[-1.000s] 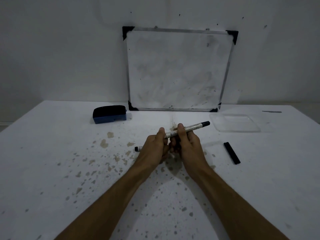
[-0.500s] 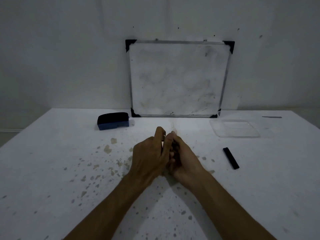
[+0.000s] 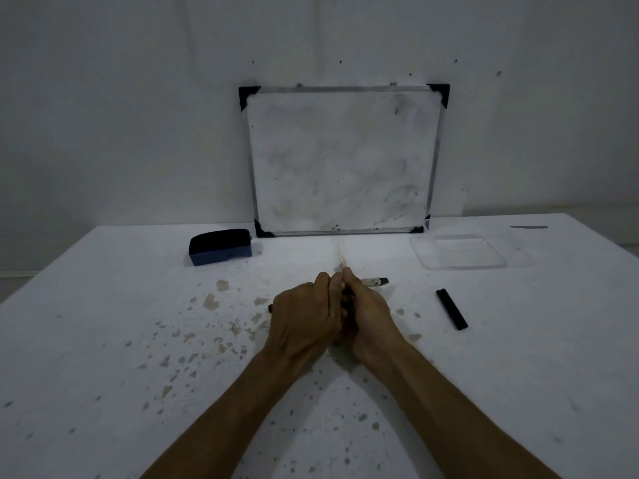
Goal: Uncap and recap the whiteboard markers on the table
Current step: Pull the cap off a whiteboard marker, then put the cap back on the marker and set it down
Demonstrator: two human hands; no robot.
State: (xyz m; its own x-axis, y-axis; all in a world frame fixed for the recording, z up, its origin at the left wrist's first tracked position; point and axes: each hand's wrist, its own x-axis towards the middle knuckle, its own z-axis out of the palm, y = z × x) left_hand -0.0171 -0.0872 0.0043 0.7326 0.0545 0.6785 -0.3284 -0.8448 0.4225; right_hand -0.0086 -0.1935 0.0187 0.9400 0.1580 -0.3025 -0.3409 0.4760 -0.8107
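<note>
Both my hands are pressed together over the middle of the white table [image 3: 103,340]. My right hand [image 3: 368,311] is closed around a whiteboard marker [image 3: 375,282], whose white barrel and black end stick out to the right of my fist. My left hand [image 3: 304,319] is closed against the right one; a small dark tip shows at its left edge, and what it grips is hidden. A loose black marker cap [image 3: 451,309] lies flat on the table to the right of my hands.
A smudged whiteboard [image 3: 342,160] leans on the wall at the back. A blue and black eraser [image 3: 221,246] sits back left. A clear plastic tray [image 3: 458,252] rests back right, and brown stains dot the tabletop.
The marker, held up and pointing right a second ago, came down into my closed fists; its end now sticks out to the right again. The view has tilted slightly.
</note>
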